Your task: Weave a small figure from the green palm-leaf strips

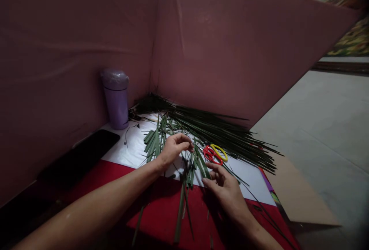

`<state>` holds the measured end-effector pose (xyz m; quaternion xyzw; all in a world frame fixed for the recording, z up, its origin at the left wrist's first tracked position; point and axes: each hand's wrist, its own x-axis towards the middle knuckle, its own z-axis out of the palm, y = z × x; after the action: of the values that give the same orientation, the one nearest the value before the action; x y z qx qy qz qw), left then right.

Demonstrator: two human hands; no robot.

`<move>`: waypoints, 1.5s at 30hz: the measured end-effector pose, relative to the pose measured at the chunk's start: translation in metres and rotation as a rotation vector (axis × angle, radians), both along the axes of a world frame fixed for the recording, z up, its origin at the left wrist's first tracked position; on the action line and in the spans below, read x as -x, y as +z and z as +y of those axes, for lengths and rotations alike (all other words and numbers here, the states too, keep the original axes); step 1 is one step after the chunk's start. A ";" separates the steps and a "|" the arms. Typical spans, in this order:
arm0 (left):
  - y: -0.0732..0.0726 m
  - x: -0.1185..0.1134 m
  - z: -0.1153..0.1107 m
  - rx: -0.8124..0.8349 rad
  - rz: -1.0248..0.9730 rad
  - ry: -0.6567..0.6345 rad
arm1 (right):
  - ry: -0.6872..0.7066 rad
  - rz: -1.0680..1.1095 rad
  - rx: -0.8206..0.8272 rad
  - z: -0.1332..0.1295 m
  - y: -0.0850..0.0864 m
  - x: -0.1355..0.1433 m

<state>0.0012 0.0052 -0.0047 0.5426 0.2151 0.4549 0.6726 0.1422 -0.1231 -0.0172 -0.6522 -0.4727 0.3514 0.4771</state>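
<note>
My left hand hovers over the white sheet, its fingers curled in toward the thumb. Whatever lies at those fingertips is too small to make out. Close to its right, a cluster of folded green leaf strips hangs over the sheet's front edge. The end of one broad leaf strip sits between the thumb and forefinger of my right hand. Red-handled scissors and yellow-handled scissors lie just beyond that hand. Another bunch of folded leaf strips is left of my left hand.
A long sheaf of dark green leaves stretches along the pink wall panel. At the back left stands a purple tumbler, near a dark flat object. Loose strips trail over the red cloth.
</note>
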 end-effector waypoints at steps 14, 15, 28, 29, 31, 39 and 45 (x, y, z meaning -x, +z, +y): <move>-0.003 -0.001 -0.003 -0.003 0.015 0.036 | -0.022 0.181 -0.370 0.002 0.093 0.028; -0.002 -0.001 -0.004 0.009 0.033 0.011 | -0.005 0.171 -0.401 0.001 0.102 0.030; -0.010 -0.003 -0.012 0.372 -0.023 -0.575 | -0.217 0.295 -0.372 0.125 0.073 0.003; -0.010 -0.003 -0.012 0.370 -0.010 -0.594 | -0.246 0.297 -0.352 0.135 0.065 -0.001; -0.012 -0.002 -0.013 0.333 0.036 -0.631 | -0.278 0.299 -0.331 0.150 0.051 -0.007; -0.014 0.000 -0.014 0.269 0.147 -0.629 | -0.317 0.312 -0.274 0.175 0.039 -0.024; -0.017 -0.002 -0.010 0.255 0.119 -0.534 | -0.134 0.323 -0.116 0.131 0.032 -0.014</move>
<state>0.0036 -0.0050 -0.0217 0.5170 0.1591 0.1988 0.8173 0.1565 0.0076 0.0152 -0.5888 -0.3650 0.3910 0.6060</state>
